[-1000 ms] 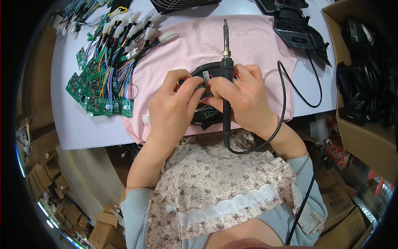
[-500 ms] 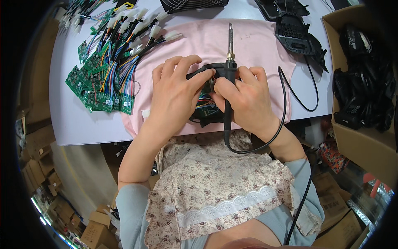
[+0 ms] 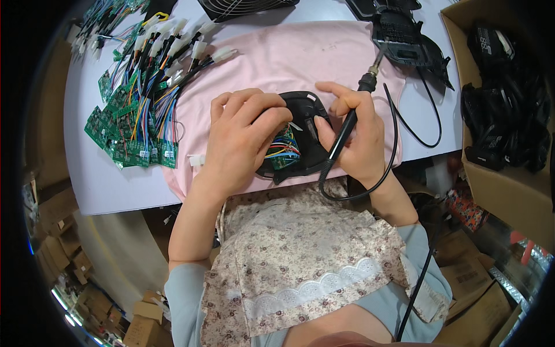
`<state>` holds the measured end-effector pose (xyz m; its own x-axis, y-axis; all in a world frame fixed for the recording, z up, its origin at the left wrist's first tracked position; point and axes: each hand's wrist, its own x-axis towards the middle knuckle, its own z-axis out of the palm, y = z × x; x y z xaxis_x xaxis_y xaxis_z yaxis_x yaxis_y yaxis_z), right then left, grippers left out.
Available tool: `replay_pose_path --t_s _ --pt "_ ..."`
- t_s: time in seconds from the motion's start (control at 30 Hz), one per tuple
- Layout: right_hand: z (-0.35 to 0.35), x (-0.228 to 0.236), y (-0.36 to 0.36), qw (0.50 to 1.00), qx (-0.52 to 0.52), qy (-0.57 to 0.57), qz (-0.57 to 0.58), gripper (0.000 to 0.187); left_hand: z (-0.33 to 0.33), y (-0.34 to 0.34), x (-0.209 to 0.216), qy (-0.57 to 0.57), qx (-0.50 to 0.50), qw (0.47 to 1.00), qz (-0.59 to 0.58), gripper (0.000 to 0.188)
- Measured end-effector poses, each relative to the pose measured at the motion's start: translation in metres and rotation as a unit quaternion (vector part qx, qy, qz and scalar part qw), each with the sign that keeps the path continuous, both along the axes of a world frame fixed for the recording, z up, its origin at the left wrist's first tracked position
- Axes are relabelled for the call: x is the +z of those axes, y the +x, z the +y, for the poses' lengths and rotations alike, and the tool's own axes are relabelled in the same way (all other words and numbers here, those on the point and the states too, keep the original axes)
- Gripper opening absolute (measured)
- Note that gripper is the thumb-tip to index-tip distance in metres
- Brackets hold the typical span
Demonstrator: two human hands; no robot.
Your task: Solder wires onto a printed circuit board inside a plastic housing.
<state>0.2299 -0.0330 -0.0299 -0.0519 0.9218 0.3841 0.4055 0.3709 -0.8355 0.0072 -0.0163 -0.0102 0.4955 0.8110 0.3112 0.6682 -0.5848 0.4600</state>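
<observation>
A black plastic housing (image 3: 312, 151) lies on the pink cloth in front of me, holding a small green circuit board (image 3: 284, 165) with several coloured wires. My left hand (image 3: 240, 133) is curled over the housing's left part. Its fingers come together above the board, beside a small white piece; what they pinch is hidden. My right hand (image 3: 363, 130) is closed round a soldering iron (image 3: 346, 132), slanted with its metal tip up and away to the right. The right thumb and forefinger are near the housing's right edge.
Green boards with wire bundles and white connectors (image 3: 136, 124) lie at the left. A dark fan-like grille (image 3: 248, 7) stands at the back, black plastic shells (image 3: 404, 43) at back right. A cardboard box (image 3: 503, 194) of black parts stands right. The iron's cable (image 3: 370, 195) loops by my right wrist.
The iron has swung from upright to slanting right, and my right hand has moved right off the housing's middle. More of the housing shows now. My left hand stays over it, fingers more curled.
</observation>
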Motion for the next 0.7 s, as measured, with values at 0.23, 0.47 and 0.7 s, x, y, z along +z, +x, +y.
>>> replay_pose_path --t_s 0.23,0.47,0.7 --pt "-0.003 -0.009 0.002 0.999 0.017 -0.037 0.036 0.025 0.006 0.007 0.000 0.043 -0.054 0.997 0.039 0.021" --pt "-0.010 -0.001 0.011 0.988 0.090 -0.099 0.082 0.031 0.007 0.001 -0.007 -0.006 0.029 0.999 -0.016 0.021" --pt "-0.013 -0.009 0.005 0.992 0.071 -0.090 0.061 0.027 0.009 0.002 -0.010 0.014 0.025 0.998 -0.058 0.023"
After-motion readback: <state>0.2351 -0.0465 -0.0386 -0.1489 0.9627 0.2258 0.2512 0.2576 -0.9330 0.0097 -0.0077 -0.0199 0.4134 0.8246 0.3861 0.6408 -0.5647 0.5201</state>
